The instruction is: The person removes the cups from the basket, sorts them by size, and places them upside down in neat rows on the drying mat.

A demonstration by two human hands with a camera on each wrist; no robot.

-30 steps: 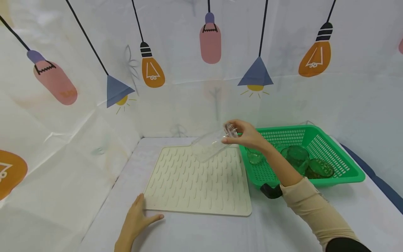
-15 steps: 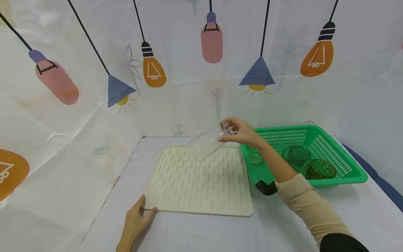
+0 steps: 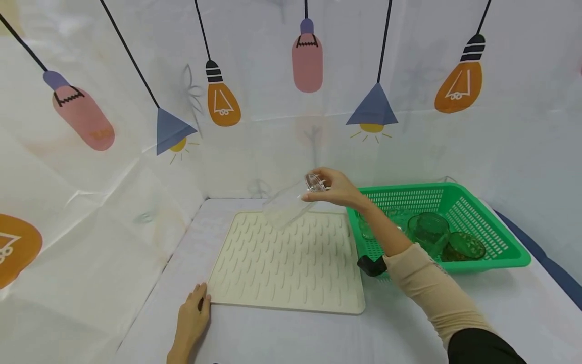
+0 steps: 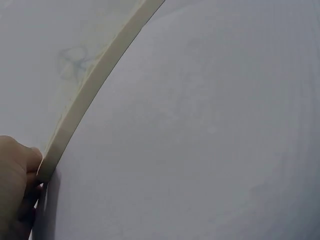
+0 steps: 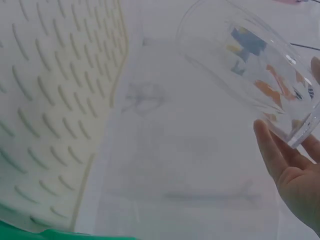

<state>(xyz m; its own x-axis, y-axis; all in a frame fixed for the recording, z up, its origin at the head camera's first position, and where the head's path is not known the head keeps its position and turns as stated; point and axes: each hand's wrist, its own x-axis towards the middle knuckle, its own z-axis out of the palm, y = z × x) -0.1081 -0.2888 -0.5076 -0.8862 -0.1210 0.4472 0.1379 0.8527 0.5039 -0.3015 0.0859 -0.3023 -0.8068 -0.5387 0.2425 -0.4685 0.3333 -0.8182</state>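
My right hand (image 3: pixel 334 188) grips a clear drinking glass (image 3: pixel 286 205) by its thick base. The glass hangs tilted above the back of a cream drying mat (image 3: pixel 286 268), mouth pointing down and to the left. In the right wrist view, fingers and thumb of the right hand (image 5: pixel 295 175) lie around the base of the glass (image 5: pixel 250 65). My left hand (image 3: pixel 191 316) is at the mat's front left corner. Seen from the left wrist, thumb and fingers of the left hand (image 4: pixel 17 180) pinch that corner of the mat (image 4: pixel 82 102).
A green plastic basket (image 3: pixel 495 263) stands right of the mat, under my right forearm. Several green glass pieces lie in it, among them a green glass (image 3: pixel 427 230) and a patterned one (image 3: pixel 464 246). A patterned sheet (image 3: pixel 273 151) hangs behind the white-covered table (image 3: pixel 282 338).
My right hand has carried the tilted glass a little to the left over the mat. The left thumb has drawn in from its spread position toward the fingers at the mat's corner.
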